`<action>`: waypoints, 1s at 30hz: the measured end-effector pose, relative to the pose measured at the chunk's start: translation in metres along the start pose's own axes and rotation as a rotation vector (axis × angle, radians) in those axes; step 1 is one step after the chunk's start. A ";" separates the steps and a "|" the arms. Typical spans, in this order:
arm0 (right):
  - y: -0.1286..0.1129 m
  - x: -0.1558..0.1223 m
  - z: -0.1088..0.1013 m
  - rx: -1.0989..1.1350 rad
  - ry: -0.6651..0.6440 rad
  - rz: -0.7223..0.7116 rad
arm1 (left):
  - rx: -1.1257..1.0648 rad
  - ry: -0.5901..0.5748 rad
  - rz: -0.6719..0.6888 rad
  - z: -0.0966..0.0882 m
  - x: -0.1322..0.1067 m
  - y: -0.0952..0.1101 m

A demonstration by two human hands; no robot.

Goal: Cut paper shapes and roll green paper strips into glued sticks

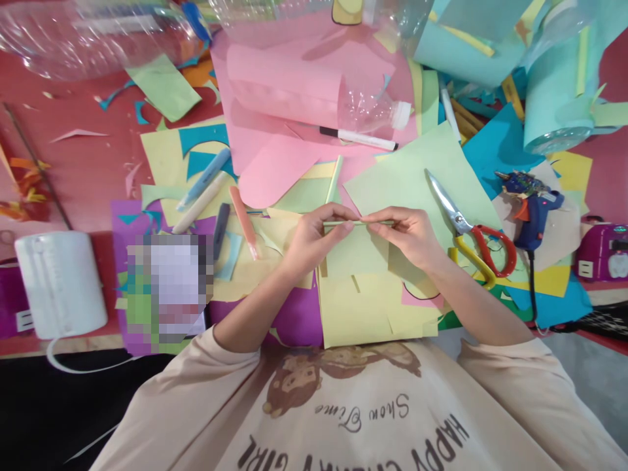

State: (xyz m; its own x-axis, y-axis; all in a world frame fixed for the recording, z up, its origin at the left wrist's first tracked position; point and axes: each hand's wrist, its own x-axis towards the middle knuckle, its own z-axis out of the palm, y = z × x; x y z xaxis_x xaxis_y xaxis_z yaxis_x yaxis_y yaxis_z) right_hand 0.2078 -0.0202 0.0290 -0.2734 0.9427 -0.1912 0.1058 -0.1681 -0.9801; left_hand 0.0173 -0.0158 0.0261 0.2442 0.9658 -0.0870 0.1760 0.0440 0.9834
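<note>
My left hand [314, 235] and my right hand [409, 232] are both pinched on a thin rolled strip of light green paper [362, 223], held level between them above a pile of yellow and green sheets [363, 301]. The left fingers curl round its left end, the right fingertips grip its right end. A second thin green rolled stick [333, 180] lies just beyond the hands on the pink paper.
Scissors with red and yellow handles [471, 232] lie right of my right hand, a blue glue gun [532, 209] beyond them. A marker [358, 137], clear plastic bottles [373, 108], pens [203, 180], a white roll [61, 281] and coloured paper scraps cover the red table [73, 157].
</note>
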 end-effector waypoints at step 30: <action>0.003 0.003 0.000 -0.015 0.009 0.032 | 0.038 0.041 0.061 0.002 -0.001 -0.007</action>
State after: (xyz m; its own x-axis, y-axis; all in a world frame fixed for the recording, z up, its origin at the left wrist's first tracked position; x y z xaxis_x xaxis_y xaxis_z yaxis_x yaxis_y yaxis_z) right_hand 0.2070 -0.0182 0.0251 -0.2614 0.9395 -0.2215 0.1283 -0.1937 -0.9726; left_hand 0.0181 -0.0173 0.0188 0.2168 0.9760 -0.0200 0.1980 -0.0239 0.9799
